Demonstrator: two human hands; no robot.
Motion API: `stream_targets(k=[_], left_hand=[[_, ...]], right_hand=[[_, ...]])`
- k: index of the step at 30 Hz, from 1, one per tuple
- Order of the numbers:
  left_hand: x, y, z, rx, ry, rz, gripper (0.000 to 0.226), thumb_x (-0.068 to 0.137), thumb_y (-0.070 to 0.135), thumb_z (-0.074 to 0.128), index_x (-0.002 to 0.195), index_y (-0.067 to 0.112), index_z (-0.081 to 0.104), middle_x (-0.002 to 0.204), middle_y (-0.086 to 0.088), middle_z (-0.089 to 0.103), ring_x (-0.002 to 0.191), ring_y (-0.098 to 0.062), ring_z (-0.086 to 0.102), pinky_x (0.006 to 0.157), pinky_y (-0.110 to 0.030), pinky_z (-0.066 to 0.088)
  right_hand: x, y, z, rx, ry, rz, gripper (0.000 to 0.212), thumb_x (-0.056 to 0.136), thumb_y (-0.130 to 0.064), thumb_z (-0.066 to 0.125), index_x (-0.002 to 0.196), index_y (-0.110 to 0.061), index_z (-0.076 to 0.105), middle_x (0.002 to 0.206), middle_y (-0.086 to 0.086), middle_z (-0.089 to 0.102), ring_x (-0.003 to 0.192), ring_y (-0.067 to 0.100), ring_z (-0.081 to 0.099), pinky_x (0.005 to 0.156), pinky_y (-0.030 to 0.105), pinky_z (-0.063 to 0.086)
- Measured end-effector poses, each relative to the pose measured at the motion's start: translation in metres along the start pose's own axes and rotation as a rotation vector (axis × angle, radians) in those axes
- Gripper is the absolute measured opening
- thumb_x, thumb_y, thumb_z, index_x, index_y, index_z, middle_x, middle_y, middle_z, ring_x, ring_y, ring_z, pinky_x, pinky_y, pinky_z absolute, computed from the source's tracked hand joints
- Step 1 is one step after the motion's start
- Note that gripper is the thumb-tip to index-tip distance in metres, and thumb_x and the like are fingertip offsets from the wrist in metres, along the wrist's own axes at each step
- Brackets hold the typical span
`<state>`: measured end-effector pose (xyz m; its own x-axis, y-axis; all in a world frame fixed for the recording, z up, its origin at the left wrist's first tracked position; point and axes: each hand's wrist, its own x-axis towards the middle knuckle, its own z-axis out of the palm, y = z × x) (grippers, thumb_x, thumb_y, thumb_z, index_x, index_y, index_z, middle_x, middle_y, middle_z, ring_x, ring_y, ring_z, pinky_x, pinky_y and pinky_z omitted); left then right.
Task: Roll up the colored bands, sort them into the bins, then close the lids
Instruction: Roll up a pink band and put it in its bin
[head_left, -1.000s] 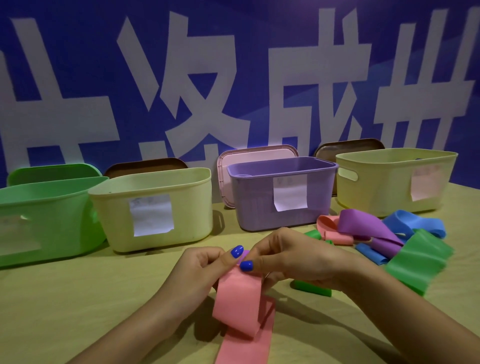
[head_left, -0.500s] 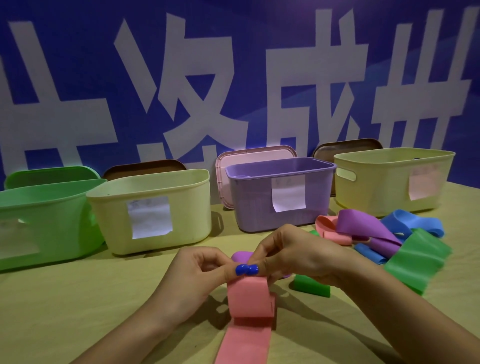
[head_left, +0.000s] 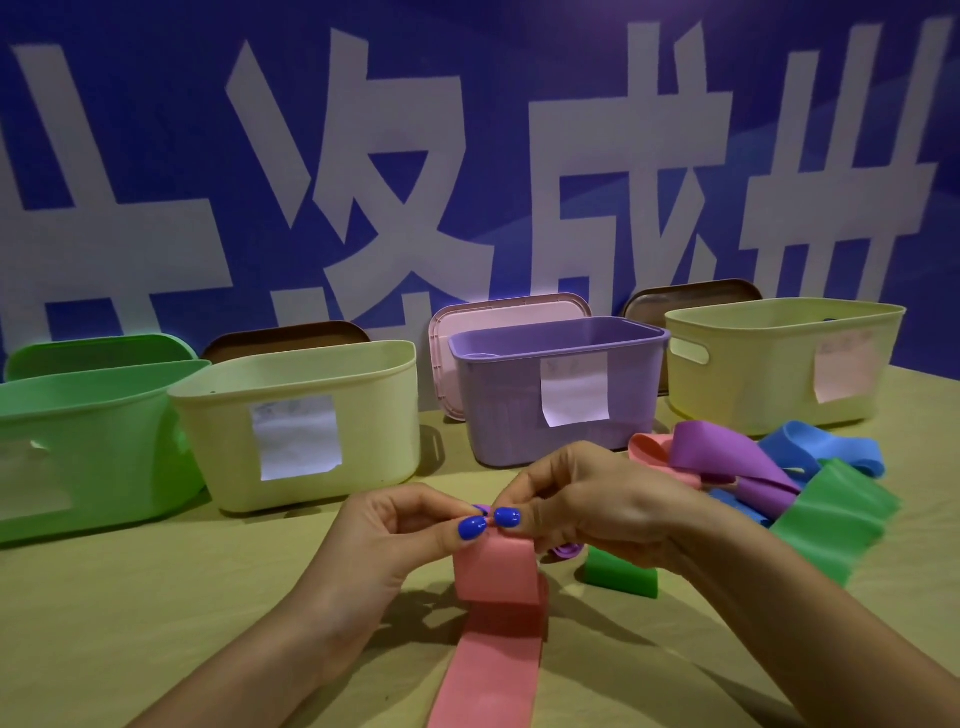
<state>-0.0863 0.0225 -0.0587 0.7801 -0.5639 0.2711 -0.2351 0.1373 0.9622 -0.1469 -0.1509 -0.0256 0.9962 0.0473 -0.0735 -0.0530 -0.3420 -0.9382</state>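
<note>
**Dim, blue-tinted light, soft focus**

The scene is dim and carries a blue-violet cast from the backdrop (head_left: 156, 130); light falls from above and in front, so the bins throw short dark shadows onto the bench (head_left: 130, 597) at their bases; the hands (head_left: 519, 519) cast a broad shadow toward the viewer, darkening the pink band (head_left: 498, 639) beneath them; no hard glare, only a mild sheen on the purple bin (head_left: 519, 426); the paper labels are washed out and unreadable; wide-angle bending curves the outer bins; edges look slightly smeared.
</note>
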Motion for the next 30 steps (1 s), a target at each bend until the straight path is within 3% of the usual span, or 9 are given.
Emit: stream_targets(k=[5,8,12,15,19,23,25,28,30], left_hand=[[-0.002,-0.002,0.004,0.103,0.028,0.037,0.011,0.056,0.013,0.074,0.067,0.013,0.076,0.077,-0.008,0.074,0.071,-0.012,0.069,0.065,-0.018,0.052],[-0.001,-0.001,0.005,0.099,0.058,0.029,0.012,0.055,0.009,0.075,0.065,0.014,0.077,0.077,-0.009,0.074,0.073,-0.013,0.069,0.067,-0.020,0.054],[0.000,0.001,0.003,0.043,0.077,-0.003,0.018,0.050,0.006,0.082,0.066,0.010,0.077,0.079,-0.015,0.073,0.077,-0.022,0.070,0.073,-0.029,0.057],[0.002,0.001,0.003,-0.077,0.117,-0.031,0.013,0.051,0.004,0.073,0.064,0.005,0.076,0.079,-0.017,0.073,0.073,-0.023,0.070,0.067,-0.029,0.059],[0.000,0.001,0.002,-0.012,0.122,-0.023,0.022,0.047,0.001,0.081,0.068,0.008,0.076,0.078,-0.014,0.074,0.072,-0.019,0.070,0.065,-0.023,0.057],[0.000,0.000,0.000,0.014,0.139,-0.040,0.030,0.060,-0.004,0.074,0.088,0.007,0.071,0.080,-0.017,0.074,0.075,-0.024,0.072,0.063,-0.022,0.056],[0.001,-0.001,0.000,-0.015,0.137,-0.077,0.039,0.056,0.001,0.075,0.094,0.005,0.067,0.080,-0.018,0.073,0.073,-0.025,0.072,0.061,-0.024,0.057],[0.002,-0.002,0.000,-0.111,0.139,-0.140,0.032,0.051,0.004,0.073,0.082,-0.002,0.068,0.079,-0.021,0.072,0.066,-0.023,0.070,0.057,-0.027,0.058],[0.003,-0.003,-0.001,-0.148,0.125,-0.171,0.019,0.053,0.002,0.071,0.072,-0.001,0.072,0.080,-0.022,0.072,0.066,-0.023,0.070,0.056,-0.027,0.058]], right_hand=[[-0.001,-0.003,0.002,-0.202,0.090,0.030,0.028,0.081,-0.003,0.068,0.065,-0.026,0.071,0.076,-0.001,0.069,0.077,0.013,0.057,0.077,0.028,0.053],[-0.002,-0.004,0.000,-0.125,0.075,0.037,0.021,0.079,0.001,0.069,0.072,-0.018,0.073,0.073,-0.001,0.069,0.071,0.009,0.061,0.062,0.017,0.050],[0.000,0.000,0.001,0.044,0.092,0.006,0.014,0.080,0.003,0.067,0.075,-0.009,0.072,0.075,0.006,0.070,0.068,0.013,0.065,0.061,0.020,0.053],[0.002,0.002,0.002,0.184,0.097,-0.003,0.012,0.084,0.004,0.061,0.079,-0.002,0.070,0.076,0.009,0.069,0.066,0.014,0.065,0.057,0.019,0.051],[0.002,0.001,0.006,0.014,0.148,-0.032,0.010,0.083,0.001,0.064,0.084,-0.004,0.072,0.070,0.000,0.069,0.066,0.010,0.063,0.060,0.019,0.052],[0.001,0.000,0.011,-0.233,0.213,-0.049,0.010,0.082,-0.011,0.069,0.085,-0.019,0.075,0.071,-0.001,0.069,0.065,0.008,0.059,0.068,0.030,0.052],[0.001,-0.001,0.013,-0.262,0.226,-0.052,0.010,0.082,-0.014,0.070,0.081,-0.023,0.074,0.074,0.001,0.070,0.069,0.011,0.060,0.072,0.038,0.054],[0.000,-0.001,0.012,-0.226,0.240,-0.073,0.014,0.080,-0.012,0.072,0.072,-0.024,0.073,0.081,0.008,0.073,0.075,0.020,0.063,0.080,0.049,0.053],[-0.001,0.000,0.011,-0.188,0.219,-0.082,0.013,0.079,-0.008,0.073,0.072,-0.020,0.073,0.079,0.008,0.073,0.074,0.019,0.065,0.080,0.047,0.054]])
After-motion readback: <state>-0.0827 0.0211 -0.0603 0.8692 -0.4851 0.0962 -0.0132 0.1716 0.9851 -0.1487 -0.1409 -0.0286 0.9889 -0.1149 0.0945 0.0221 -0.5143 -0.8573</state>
